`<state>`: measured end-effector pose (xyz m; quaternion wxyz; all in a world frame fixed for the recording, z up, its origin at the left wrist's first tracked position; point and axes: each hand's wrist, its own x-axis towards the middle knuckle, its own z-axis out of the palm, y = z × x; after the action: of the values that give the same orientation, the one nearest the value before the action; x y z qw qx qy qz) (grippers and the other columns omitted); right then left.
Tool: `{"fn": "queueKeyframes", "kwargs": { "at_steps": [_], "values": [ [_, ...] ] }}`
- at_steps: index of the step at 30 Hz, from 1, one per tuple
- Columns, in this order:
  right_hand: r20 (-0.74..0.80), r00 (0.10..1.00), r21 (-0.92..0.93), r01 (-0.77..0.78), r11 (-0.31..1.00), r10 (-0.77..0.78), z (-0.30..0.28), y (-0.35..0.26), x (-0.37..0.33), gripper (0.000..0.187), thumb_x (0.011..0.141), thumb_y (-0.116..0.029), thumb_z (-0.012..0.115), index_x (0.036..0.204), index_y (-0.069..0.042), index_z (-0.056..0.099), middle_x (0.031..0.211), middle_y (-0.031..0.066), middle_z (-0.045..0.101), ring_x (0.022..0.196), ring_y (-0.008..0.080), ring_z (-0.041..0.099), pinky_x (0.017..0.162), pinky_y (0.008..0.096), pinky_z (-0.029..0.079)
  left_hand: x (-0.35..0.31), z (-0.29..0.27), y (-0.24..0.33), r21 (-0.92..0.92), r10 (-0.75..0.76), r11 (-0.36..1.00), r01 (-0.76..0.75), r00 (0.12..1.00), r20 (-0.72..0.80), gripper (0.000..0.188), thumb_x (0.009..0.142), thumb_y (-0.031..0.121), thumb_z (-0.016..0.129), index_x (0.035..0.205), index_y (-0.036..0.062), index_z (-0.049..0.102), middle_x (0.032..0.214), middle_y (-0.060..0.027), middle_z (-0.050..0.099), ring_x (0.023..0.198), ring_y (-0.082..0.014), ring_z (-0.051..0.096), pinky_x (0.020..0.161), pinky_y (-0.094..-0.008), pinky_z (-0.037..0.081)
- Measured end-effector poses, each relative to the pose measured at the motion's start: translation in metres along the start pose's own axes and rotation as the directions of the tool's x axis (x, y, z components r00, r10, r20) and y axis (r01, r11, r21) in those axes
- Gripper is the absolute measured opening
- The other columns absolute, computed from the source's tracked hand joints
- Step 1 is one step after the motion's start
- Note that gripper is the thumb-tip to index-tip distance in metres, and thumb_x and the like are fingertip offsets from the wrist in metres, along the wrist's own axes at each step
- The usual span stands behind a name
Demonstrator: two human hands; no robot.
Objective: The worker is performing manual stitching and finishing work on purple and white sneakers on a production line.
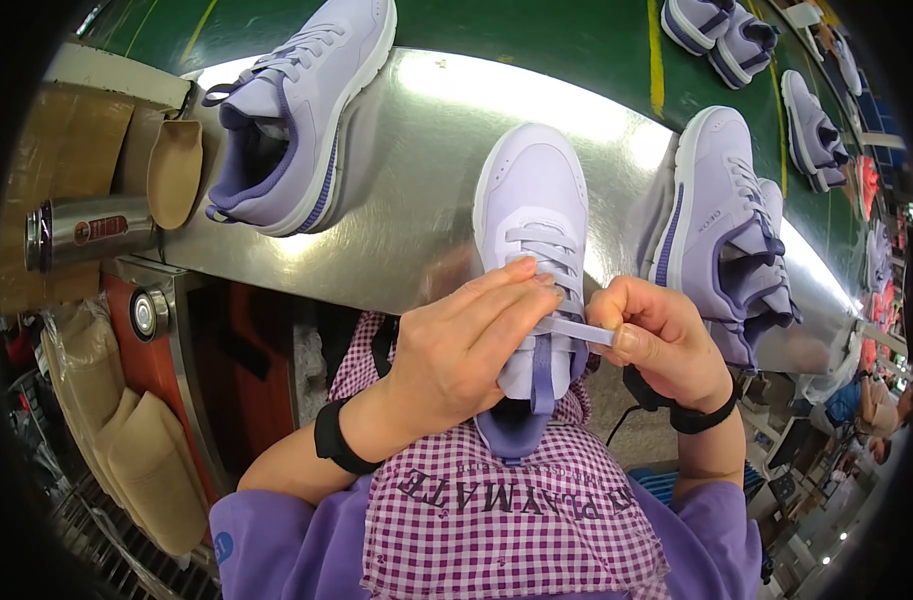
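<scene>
A lilac sneaker [533, 190] rests toe away from me at the middle of the work surface, its heel end against my apron. My left hand [462, 350] lies across the laced top of this sneaker, fingers together and thumb hidden, gripping it there. Between my right hand's [667, 335] thumb and index finger is the flat end of a pale lilac shoelace [579, 330]. The lace stretches from under my left fingertips to the right. A darker purple pull loop [543, 378] stands up at the sneaker's opening.
Beneath the sneaker is a shiny metal plate [427, 160], bordering a green conveyor belt [537, 28]. Matching sneakers stand at left [312, 120] and right [712, 215], with several farther along the belt. A tan shoehorn-like piece [175, 172] and a steel tumbler [92, 232] are at left.
</scene>
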<state>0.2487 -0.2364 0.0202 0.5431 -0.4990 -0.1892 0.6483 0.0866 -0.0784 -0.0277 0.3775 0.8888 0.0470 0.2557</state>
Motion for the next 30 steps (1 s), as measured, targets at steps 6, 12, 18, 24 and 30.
{"fn": "queueKeyframes", "kwargs": {
  "at_steps": [6,12,18,24,30],
  "values": [
    [-0.044,0.998,0.017,-0.044,0.999,0.045,0.005,-0.010,-0.001,0.016,0.096,-0.015,0.061,0.100,-0.001,0.057,0.082,-0.0027,0.053,0.074,0.0045,0.046,0.066,0.0197,0.039,0.001,0.002,-0.002,-0.015,0.028,1.000,-0.027,0.999,0.018,0.047,0.064,0.013,0.080,0.107,0.0007,0.063,0.103,-0.0123,0.071,0.101,-0.0324,0.069,0.082,-0.0369,0.058],
    [-0.258,0.919,-0.661,0.057,0.749,-0.297,0.030,-0.021,-0.009,0.041,0.083,-0.009,0.073,0.120,0.001,0.057,0.101,0.0088,0.063,0.092,0.0166,0.060,0.081,0.0275,0.048,-0.002,0.003,-0.001,-0.019,0.012,1.000,-0.013,1.000,-0.017,0.052,0.064,0.015,0.083,0.109,-0.0003,0.062,0.103,-0.0132,0.071,0.101,-0.0337,0.069,0.084,-0.0381,0.057],
    [-0.166,0.915,-0.932,-0.023,0.362,-0.369,0.044,0.027,-0.014,0.098,0.072,-0.015,0.081,0.147,0.008,0.022,0.137,0.0313,0.045,0.117,0.0453,0.053,0.097,0.0457,0.045,-0.007,0.002,0.002,-0.099,-0.051,0.994,0.050,0.999,-0.003,0.065,0.064,0.009,0.079,0.124,-0.0003,0.055,0.122,-0.0176,0.061,0.121,-0.0358,0.057,0.097,-0.0414,0.050],
    [-0.335,0.799,-0.846,-0.022,0.533,-0.500,0.053,0.071,0.002,0.083,0.077,-0.003,0.070,0.144,0.012,0.022,0.137,0.0377,0.042,0.120,0.0490,0.051,0.100,0.0471,0.044,-0.019,-0.037,0.018,-0.242,-0.196,0.940,0.239,0.962,0.189,0.062,0.075,0.013,0.075,0.129,-0.0071,0.052,0.132,-0.0238,0.050,0.123,-0.0387,0.049,0.103,-0.0439,0.040],
    [-0.336,0.821,-0.809,-0.001,0.587,-0.461,0.057,0.069,0.005,0.084,0.077,-0.001,0.070,0.145,0.011,0.022,0.136,0.0397,0.041,0.124,0.0499,0.049,0.103,0.0474,0.043,-0.021,-0.032,0.025,-0.153,-0.331,0.932,0.328,0.944,0.003,0.028,0.073,0.013,0.082,0.095,0.0004,0.069,0.090,-0.0083,0.065,0.079,-0.0243,0.062,0.069,-0.0319,0.050]
  ]
}}
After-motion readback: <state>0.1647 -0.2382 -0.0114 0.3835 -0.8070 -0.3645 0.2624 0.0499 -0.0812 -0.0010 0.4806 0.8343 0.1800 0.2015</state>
